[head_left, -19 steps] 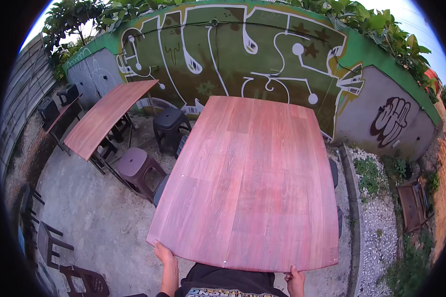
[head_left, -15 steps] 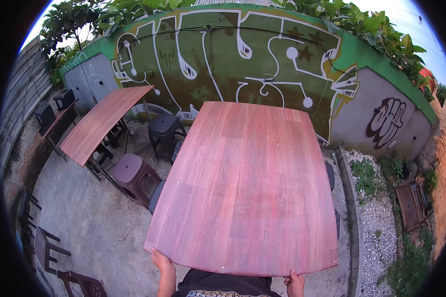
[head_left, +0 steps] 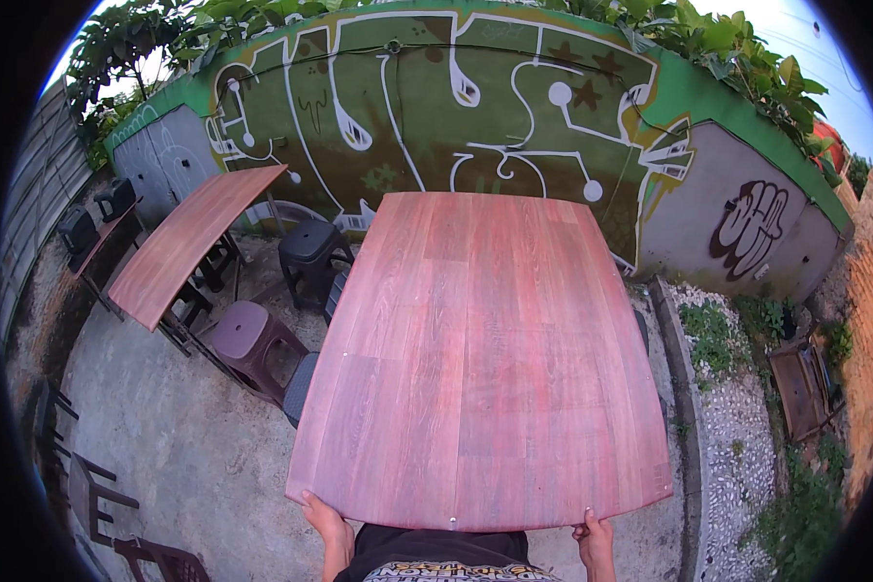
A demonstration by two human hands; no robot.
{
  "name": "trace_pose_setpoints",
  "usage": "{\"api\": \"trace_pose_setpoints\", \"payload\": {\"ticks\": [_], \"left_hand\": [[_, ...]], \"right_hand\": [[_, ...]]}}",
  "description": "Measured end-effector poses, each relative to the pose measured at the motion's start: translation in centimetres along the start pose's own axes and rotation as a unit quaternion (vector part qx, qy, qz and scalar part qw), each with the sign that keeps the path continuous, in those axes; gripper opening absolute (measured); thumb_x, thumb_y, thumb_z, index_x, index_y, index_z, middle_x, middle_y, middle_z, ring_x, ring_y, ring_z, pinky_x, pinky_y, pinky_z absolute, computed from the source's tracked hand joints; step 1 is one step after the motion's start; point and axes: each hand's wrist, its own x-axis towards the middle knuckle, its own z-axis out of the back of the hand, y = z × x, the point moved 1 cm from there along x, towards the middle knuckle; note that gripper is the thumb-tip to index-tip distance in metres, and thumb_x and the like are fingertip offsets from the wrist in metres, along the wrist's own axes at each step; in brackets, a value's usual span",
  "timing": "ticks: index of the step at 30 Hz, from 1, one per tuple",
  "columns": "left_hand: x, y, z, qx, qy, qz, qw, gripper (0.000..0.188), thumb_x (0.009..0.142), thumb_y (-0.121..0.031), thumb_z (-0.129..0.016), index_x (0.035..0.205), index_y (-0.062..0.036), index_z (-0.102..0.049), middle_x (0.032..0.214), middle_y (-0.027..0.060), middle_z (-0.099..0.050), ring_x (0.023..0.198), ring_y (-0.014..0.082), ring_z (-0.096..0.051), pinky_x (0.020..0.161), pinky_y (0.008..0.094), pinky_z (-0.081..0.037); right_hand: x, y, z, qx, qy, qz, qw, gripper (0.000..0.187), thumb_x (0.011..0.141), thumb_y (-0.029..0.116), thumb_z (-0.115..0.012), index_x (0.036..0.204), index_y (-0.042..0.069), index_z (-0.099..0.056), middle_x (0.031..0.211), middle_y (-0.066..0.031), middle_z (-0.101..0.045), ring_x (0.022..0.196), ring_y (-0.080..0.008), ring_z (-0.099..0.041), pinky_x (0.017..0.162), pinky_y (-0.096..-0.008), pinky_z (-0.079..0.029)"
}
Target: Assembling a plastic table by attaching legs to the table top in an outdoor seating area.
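Note:
A large table [head_left: 485, 339] with a reddish wood-grain top stretches out in front of me. Thumb on top, my left hand [head_left: 328, 524] is closed around its near edge by the left corner, with the other fingers hidden underneath. Toward the right end of the same edge, my right hand [head_left: 594, 541] grips the board, its curled fingers partly in view and its thumb at the rim. Small pale fasteners dot the surface near its edges. Whatever supports the top is hidden below it.
Left of the table stand a maroon plastic stool [head_left: 252, 339], a black stool [head_left: 312, 254] and a narrower wood-topped table [head_left: 199, 238]. Dark chairs [head_left: 97, 495] line the lower left. A concrete curb [head_left: 684, 388] and pebble strip [head_left: 737, 456] run along the right. A painted wall [head_left: 407, 107] closes the far side.
The tabletop's near right corner has moved slightly right and away from me. My right hand has shifted with it, and its fingers show more. My left hand keeps its grip.

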Motion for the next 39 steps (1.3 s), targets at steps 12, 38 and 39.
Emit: {"api": "trace_pose_setpoints", "payload": {"ticks": [12, 38, 39], "left_hand": [[5.6, 1.2, -6.4, -0.026, 0.038, -0.021, 0.999, 0.047, 0.101, -0.031, -0.037, 0.126, 0.0095, -0.039, 0.124, 0.0203, -0.051, 0.112, 0.0262, -0.051, 0.097, 0.0372, -0.04], [7.0, 2.3, -10.1, -0.011, -0.036, -0.049, 0.998, 0.047, 0.101, -0.032, -0.037, 0.121, 0.0096, -0.043, 0.116, 0.0194, -0.055, 0.103, 0.0244, -0.055, 0.091, 0.0359, -0.043], [7.5, 3.0, -9.1, 0.056, -0.053, -0.048, 0.996, 0.047, 0.101, -0.032, -0.037, 0.122, 0.01, -0.042, 0.116, 0.0196, -0.055, 0.103, 0.0243, -0.055, 0.091, 0.0357, -0.043]], "right_hand": [[4.5, 0.4, -4.7, 0.017, 0.032, -0.029, 0.999, 0.027, 0.087, 0.025, -0.066, 0.104, 0.007, -0.055, 0.083, -0.005, -0.062, 0.064, -0.0141, -0.056, 0.059, -0.0291, -0.046], [3.8, 5.8, -10.7, 0.009, 0.017, -0.051, 0.999, 0.024, 0.087, 0.027, -0.068, 0.095, 0.006, -0.059, 0.072, -0.004, -0.057, 0.06, -0.0144, -0.051, 0.055, -0.0258, -0.043], [3.0, 4.9, -9.8, 0.005, 0.015, -0.056, 0.998, 0.024, 0.087, 0.027, -0.068, 0.095, 0.006, -0.059, 0.072, -0.004, -0.057, 0.06, -0.0144, -0.051, 0.055, -0.0258, -0.043]]}}
